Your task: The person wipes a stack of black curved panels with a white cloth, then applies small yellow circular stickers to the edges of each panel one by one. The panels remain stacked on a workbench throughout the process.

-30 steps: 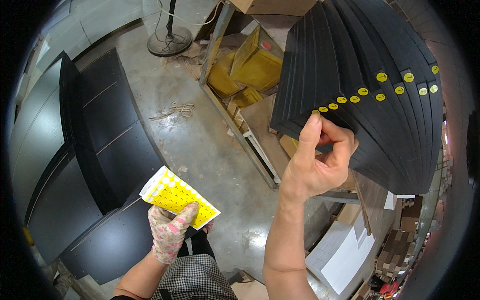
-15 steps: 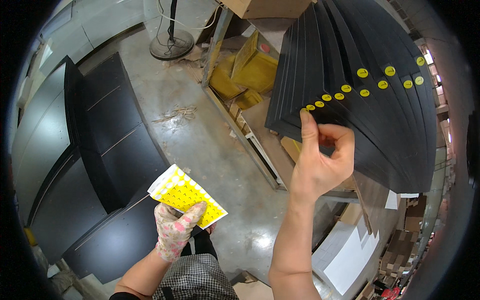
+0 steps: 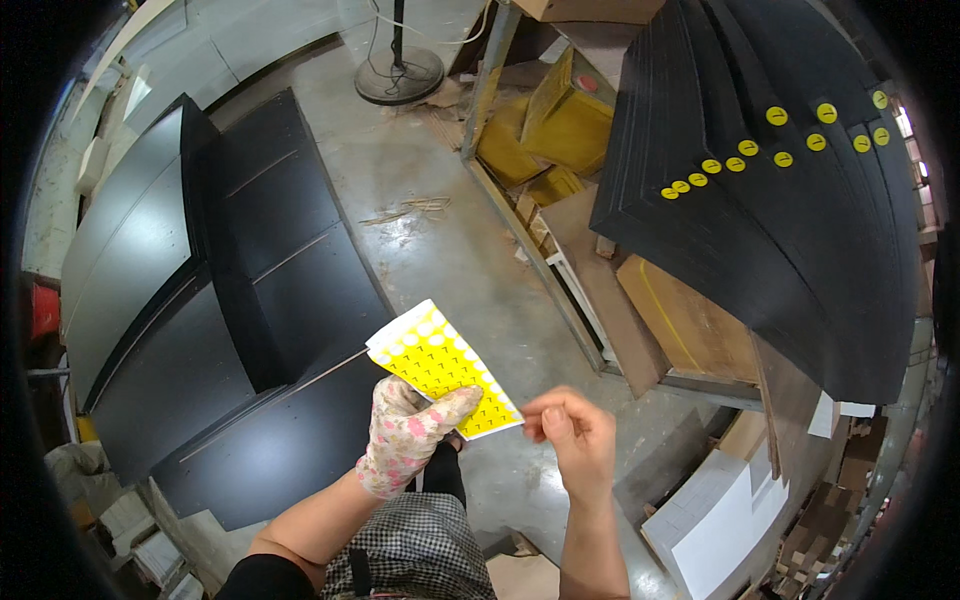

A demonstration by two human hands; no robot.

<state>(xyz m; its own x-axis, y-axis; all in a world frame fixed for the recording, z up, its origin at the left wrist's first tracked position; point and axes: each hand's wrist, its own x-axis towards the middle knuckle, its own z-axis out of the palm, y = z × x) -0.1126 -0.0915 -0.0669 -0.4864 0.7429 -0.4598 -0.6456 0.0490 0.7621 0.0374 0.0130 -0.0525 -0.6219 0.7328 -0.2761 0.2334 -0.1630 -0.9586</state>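
Note:
My left hand [image 3: 412, 435], in a floral glove, grips a sheet of round yellow stickers [image 3: 440, 362], its thumb lying across the front. Bare and with fingers curled, my right hand [image 3: 575, 440] is at the sheet's lower right corner; whether anything is pinched in its fingertips cannot be made out. To the right stands a stack of black panels [image 3: 740, 240]. Along their edges runs a staggered row of yellow round stickers [image 3: 783, 159], each with a small dark mark.
More black panels [image 3: 270, 290] lie stacked at the left. Yellow metal cans [image 3: 568, 125] sit on a frame rack [image 3: 530, 250] at the far middle. A round fan base [image 3: 400, 78] rests on the floor beyond. White sheets [image 3: 720, 520] lie low at the right.
My right hand has left the leftmost sticker on the panel stack and come down to the sticker sheet. The view has shifted, so the stack appears farther right.

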